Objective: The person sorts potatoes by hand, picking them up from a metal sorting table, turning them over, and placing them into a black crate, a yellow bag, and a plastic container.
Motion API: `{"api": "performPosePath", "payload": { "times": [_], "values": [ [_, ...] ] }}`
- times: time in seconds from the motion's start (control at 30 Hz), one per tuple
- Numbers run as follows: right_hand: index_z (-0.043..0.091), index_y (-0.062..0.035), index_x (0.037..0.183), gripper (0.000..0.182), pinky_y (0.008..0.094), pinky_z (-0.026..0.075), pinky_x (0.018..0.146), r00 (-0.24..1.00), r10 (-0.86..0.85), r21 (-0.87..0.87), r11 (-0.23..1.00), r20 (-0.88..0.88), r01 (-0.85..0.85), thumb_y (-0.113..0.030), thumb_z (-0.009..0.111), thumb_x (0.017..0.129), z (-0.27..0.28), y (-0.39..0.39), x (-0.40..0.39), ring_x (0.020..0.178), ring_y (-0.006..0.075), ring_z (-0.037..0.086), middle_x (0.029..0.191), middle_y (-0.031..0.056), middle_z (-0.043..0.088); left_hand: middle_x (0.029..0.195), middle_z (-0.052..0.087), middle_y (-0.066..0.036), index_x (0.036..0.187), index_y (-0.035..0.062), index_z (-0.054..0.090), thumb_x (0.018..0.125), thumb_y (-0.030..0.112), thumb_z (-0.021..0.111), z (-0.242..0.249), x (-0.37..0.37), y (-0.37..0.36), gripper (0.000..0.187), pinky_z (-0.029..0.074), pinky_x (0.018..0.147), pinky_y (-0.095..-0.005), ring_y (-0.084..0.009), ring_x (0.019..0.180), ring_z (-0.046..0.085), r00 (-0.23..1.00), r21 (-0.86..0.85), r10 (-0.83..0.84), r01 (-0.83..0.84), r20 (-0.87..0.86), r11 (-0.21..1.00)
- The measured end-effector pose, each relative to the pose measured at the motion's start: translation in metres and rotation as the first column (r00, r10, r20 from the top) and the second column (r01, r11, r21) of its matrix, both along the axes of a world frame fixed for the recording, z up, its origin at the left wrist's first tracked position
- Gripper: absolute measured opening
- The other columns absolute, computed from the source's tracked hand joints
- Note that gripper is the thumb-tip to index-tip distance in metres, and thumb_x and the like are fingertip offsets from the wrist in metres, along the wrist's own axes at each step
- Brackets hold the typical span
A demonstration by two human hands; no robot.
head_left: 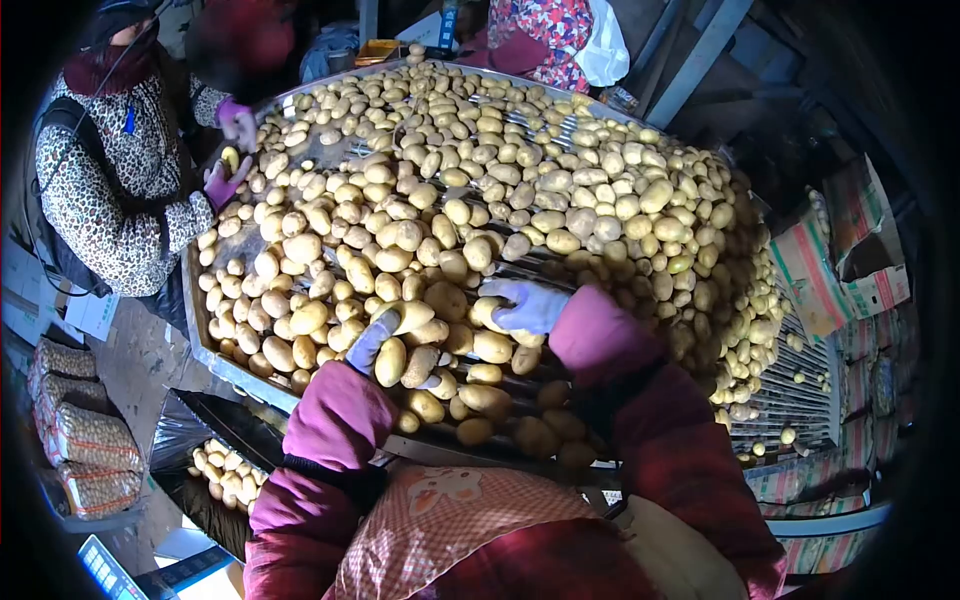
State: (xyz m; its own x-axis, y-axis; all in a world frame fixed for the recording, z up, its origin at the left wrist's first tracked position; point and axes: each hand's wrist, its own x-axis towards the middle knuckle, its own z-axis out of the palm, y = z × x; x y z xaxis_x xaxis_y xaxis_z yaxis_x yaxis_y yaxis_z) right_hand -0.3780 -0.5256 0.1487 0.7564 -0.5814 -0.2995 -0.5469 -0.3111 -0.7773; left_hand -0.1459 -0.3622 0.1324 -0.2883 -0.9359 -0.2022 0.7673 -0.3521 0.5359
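A broad heap of potatoes covers the slatted sorting table before me. My left hand, in a bluish glove, is closed around a potato at the near side of the heap, with more potatoes pressed against its fingers. To its right, my right hand, gloved the same way, reaches inward with its fingers curled over a potato. The palm side of both hands is hidden. Loose potatoes lie between and below the two hands.
At the left, a person in a leopard-print jacket handles potatoes with pink gloves. Another person in a floral garment is at the far side. A black-lined container of potatoes, filled net sacks and an open carton surround the table.
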Motion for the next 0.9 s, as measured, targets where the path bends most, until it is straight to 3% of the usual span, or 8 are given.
{"api": "performPosePath", "payload": {
  "times": [0.07,0.17,0.4,0.43,0.5,0.63,0.77,0.9],
  "values": [
    [0.055,-0.0047,0.116,0.048,0.0345,0.046,0.081,0.936,0.01,-0.395,0.905,-0.353,-0.159,-0.029,0.062,0.075,0.021,0.015,0.014,0.092,0.0271,0.059,0.103,0.0189,0.061,0.124,0.051,-0.017,0.128,0.0084,0.047,0.091,0.046,0.046,-0.002,0.001,-0.002,0.053,0.046,0.078,-0.0554,-0.0391,0.104,0.053,1.0,0.018,0.014,-0.014,0.018,1.0],
    [0.058,-0.0027,0.103,0.048,0.0395,0.046,0.076,0.863,0.108,-0.323,0.899,-0.493,-0.297,-0.038,0.064,0.072,0.041,0.017,0.019,0.085,0.0333,0.059,0.091,0.0215,0.062,0.124,0.054,-0.015,0.128,0.011,0.048,0.09,0.047,0.048,0.01,-0.001,0.007,0.052,0.045,0.079,-0.0544,-0.0393,0.105,0.052,0.997,-0.025,0.041,-0.043,-0.059,0.999],
    [0.059,-0.001,0.111,0.06,0.038,0.046,0.082,0.914,-0.013,-0.252,0.963,-0.406,-0.098,-0.044,0.069,0.071,0.02,0.006,0.013,0.094,0.0317,0.06,0.104,0.0211,0.063,0.124,0.054,-0.018,0.129,0.0145,0.049,0.087,0.053,0.05,0.037,0.005,0.064,0.057,0.048,0.076,-0.0507,-0.0411,0.106,0.054,0.958,-0.044,0.253,-0.261,-0.137,0.964],
    [0.055,-0.001,0.12,0.061,0.0347,0.045,0.087,0.962,0.027,-0.541,0.822,-0.271,-0.175,-0.036,0.071,0.073,-0.011,-0.004,-0.002,0.099,0.0265,0.058,0.11,0.0151,0.062,0.125,0.054,-0.019,0.129,0.016,0.048,0.087,0.054,0.049,0.045,0.001,0.076,0.057,0.049,0.075,-0.0504,-0.0411,0.107,0.054,0.941,-0.099,0.337,-0.338,-0.03,0.936],
    [0.055,-0.0013,0.118,0.05,0.0328,0.044,0.087,0.992,-0.094,0.01,0.995,-0.084,0.095,-0.019,0.073,0.075,-0.008,-0.007,-0.012,0.097,0.0201,0.055,0.104,0.0076,0.06,0.126,0.053,-0.017,0.13,0.0187,0.048,0.086,0.055,0.051,0.037,0.013,0.097,0.057,0.051,0.071,-0.0481,-0.0415,0.107,0.054,0.931,-0.088,0.311,-0.332,-0.193,0.939],
    [0.057,-0.0059,0.102,0.023,0.03,0.047,0.075,0.849,-0.477,0.377,0.847,0.227,0.375,-0.025,0.056,0.089,0.005,0.007,-0.012,0.084,0.0162,0.057,0.097,0.0062,0.061,0.121,0.056,-0.013,0.125,0.0197,0.051,0.078,0.059,0.059,0.042,0.026,0.154,0.061,0.052,0.072,-0.0516,-0.0411,0.107,0.055,0.862,-0.021,0.476,-0.486,-0.173,0.874],
    [0.036,-0.0039,0.137,0.065,0.0323,0.045,0.088,0.849,-0.278,0.554,0.832,0.45,-0.022,-0.045,0.053,0.09,0.023,0.036,0.03,0.103,0.0193,0.054,0.118,0.0078,0.053,0.12,0.056,-0.013,0.123,0.0202,0.052,0.074,0.053,0.069,0.026,0.026,0.209,0.061,0.049,0.081,-0.0549,-0.0401,0.111,0.053,0.742,0.067,0.586,-0.6,-0.326,0.797],
    [0.039,-0.0056,0.134,0.084,0.0332,0.047,0.085,0.849,-0.079,0.62,0.719,0.523,-0.315,-0.061,0.063,0.076,0.041,0.127,0.107,0.102,0.0204,0.055,0.116,0.0076,0.054,0.126,0.053,-0.015,0.125,0.0176,0.05,0.078,0.046,0.068,0.007,0.02,0.274,0.058,0.046,0.086,-0.0575,-0.0411,0.115,0.049,0.62,0.077,0.684,-0.717,-0.385,0.693]
  ]
}}
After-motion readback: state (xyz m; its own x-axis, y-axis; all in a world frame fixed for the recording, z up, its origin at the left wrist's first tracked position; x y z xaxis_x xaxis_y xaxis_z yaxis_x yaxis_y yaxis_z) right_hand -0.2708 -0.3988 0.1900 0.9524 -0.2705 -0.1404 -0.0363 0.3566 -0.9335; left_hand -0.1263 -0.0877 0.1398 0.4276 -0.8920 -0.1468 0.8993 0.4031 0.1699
